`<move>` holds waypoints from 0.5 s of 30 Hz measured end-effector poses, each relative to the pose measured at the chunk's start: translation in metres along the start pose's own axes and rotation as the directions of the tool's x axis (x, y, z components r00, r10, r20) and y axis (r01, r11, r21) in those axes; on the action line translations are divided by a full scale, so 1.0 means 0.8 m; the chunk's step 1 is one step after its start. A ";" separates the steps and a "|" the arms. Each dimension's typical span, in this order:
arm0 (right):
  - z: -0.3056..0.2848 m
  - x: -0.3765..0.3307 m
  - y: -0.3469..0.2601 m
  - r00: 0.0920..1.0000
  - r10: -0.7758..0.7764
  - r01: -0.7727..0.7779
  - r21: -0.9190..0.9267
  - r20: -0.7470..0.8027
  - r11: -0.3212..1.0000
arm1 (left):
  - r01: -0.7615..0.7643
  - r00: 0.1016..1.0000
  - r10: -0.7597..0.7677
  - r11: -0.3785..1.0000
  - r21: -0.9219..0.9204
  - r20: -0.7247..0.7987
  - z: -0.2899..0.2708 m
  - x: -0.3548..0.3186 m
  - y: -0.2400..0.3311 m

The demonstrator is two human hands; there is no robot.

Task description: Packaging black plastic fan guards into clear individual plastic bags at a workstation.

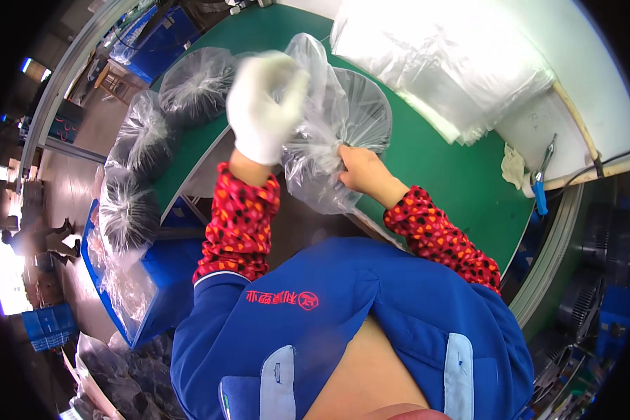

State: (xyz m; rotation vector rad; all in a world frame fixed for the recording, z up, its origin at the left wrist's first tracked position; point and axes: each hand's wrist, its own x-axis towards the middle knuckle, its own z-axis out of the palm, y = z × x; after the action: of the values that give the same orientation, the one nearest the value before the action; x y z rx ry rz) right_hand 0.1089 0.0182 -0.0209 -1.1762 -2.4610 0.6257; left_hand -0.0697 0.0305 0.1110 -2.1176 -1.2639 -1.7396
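Note:
A clear plastic bag (pixel 315 157) is wrapped around a dark round part (pixel 367 105) on the green tabletop in front of me. My right hand (pixel 371 173), bare, is closed on the gathered film at the middle of the part, with the fingers pinching it. My left hand (pixel 266 108), in a white glove, is raised just left of the bag and smeared by motion. Its fingers look curved, but whether film is between them cannot be made out. Loose film hangs over the table's near edge.
Several bagged round parts (pixel 143 129) curve along the left side. Flat clear bags (pixel 448 63) are stacked at the back right. Blue-handled pliers (pixel 541 189) and a crumpled pale cloth (pixel 514 168) lie at the right. A blue bin (pixel 182 280) with film stands at the lower left.

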 end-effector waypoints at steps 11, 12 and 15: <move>0.016 0.000 -0.013 0.995 0.034 -0.035 -0.006 -0.091 0.999 | 0.199 0.570 -0.699 0.627 0.753 0.432 0.084 -0.006 -0.118; 0.016 0.000 -0.014 0.996 0.025 -0.025 -0.007 -0.091 1.000 | 0.224 0.481 -0.754 0.599 0.769 0.447 0.086 -0.003 -0.140; 0.020 -0.002 -0.013 0.992 0.054 -0.054 -0.001 -0.110 0.999 | 0.164 0.553 -0.679 0.657 0.736 0.483 0.079 0.021 -0.157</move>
State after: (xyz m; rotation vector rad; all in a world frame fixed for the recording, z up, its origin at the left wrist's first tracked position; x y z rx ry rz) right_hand 0.0959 0.0073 -0.0295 -1.2478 -2.3466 0.5557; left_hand -0.1045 0.1559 0.0551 -2.1684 -2.3593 -0.2368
